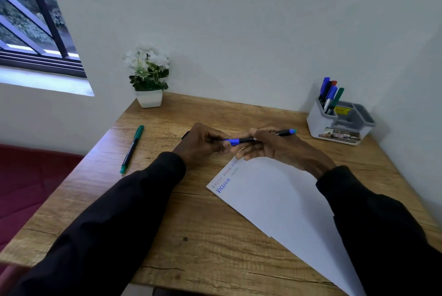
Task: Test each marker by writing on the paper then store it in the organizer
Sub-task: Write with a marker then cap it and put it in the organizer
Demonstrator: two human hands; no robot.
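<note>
The blue marker (241,140) is held level just above the far corner of the paper (275,200), between 2 hands. The left hand (203,142) pinches its blue cap end with curled fingers, and the right hand (275,150) wraps the black barrel. It looks light, stiff and smooth, probably slick, so mid-barrel is the surer hold. The organizer (318,126) stands well apart at the back right, and 1 green marker (132,150) lies to the left.
</note>
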